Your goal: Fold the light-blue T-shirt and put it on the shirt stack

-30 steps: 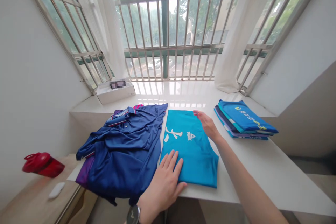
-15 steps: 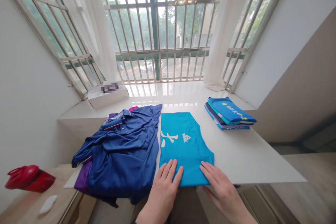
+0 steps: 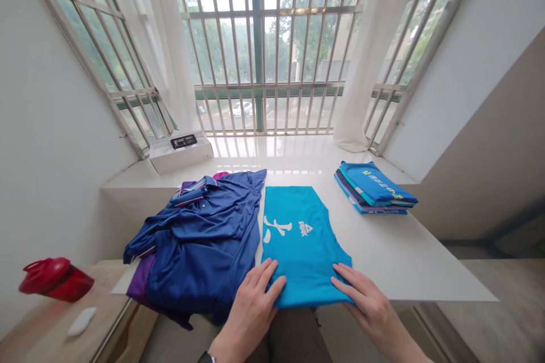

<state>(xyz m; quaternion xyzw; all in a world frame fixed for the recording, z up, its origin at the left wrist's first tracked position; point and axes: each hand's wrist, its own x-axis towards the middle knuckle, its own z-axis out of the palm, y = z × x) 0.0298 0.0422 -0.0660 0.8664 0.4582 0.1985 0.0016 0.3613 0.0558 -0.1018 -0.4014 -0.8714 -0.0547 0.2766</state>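
A person's two bare hands rest along the near edge of a bright blue T-shirt [image 3: 304, 244] lying flat on a white window ledge [image 3: 426, 261]. The right hand [image 3: 370, 306], at the shirt's far side a moment ago, has come down to the hem, level with the left hand [image 3: 251, 315]. The left hand, a wristwatch [image 3: 206, 358] just showing at its wrist, is open with fingers spread, its fingertips on the shirt's left edge near the hem. The right hand is equally open, its fingers laid over the lower right corner. Neither hand seems to pinch the cloth, though a light grip cannot be ruled out from this angle.

The shirt lies face up, a white character and a PEAK logo [image 3: 305, 229] showing on its front. Just to its left sits a rumpled navy polo shirt [image 3: 200, 238], with purple fabric [image 3: 138, 289] showing beneath it. Farther right, a stack of folded blue shirts [image 3: 374, 187] rests on the ledge. A white box [image 3: 181, 159] stands at the back by the barred window [image 3: 259, 51], and a red shaker bottle [image 3: 55, 279] and a small white object [image 3: 82, 321] lie on a wooden surface [image 3: 102, 317] at lower left.
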